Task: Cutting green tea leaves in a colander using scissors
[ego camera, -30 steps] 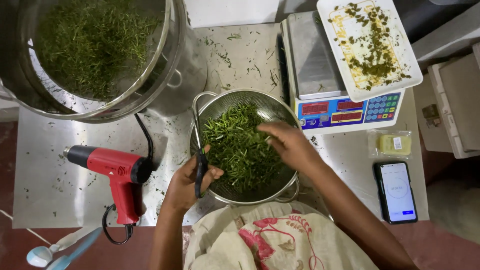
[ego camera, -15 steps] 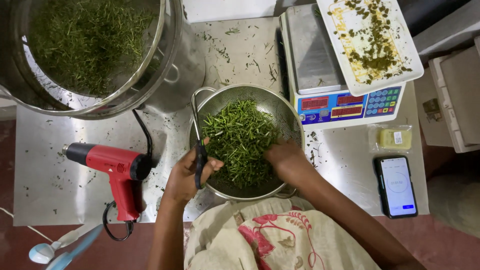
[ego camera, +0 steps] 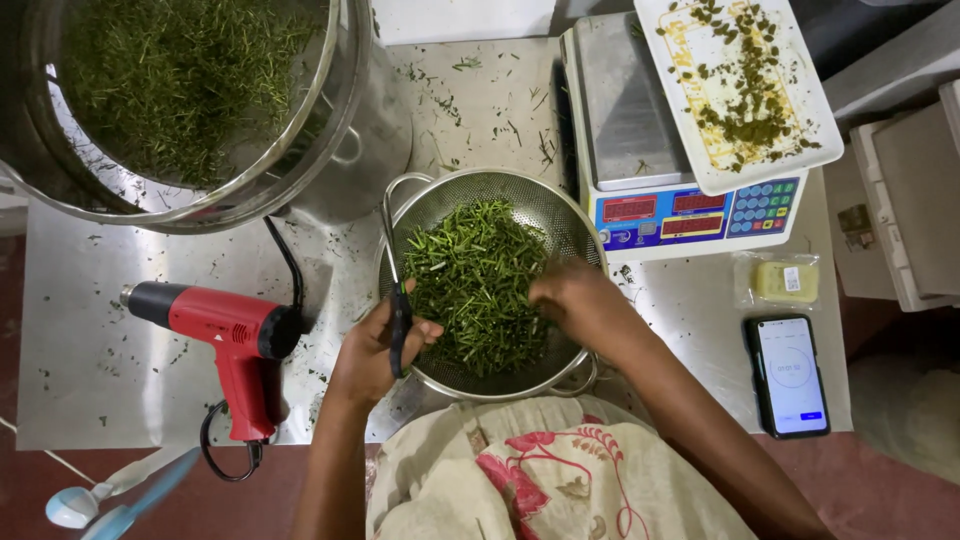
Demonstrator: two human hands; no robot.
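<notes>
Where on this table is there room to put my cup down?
Barest patch: metal table left of the red heat gun, below the big pot. Smaller gap between colander and phone. Crowded around the scale.

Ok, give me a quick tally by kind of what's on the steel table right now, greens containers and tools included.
Metal containers of cut greens: 2 (large pot, colander)
Scissors, in the left hand: 1
Red heat gun: 1
Digital scale: 1
White tray: 1
Phone: 1
Small yellow packet: 1
Total: 8
</notes>
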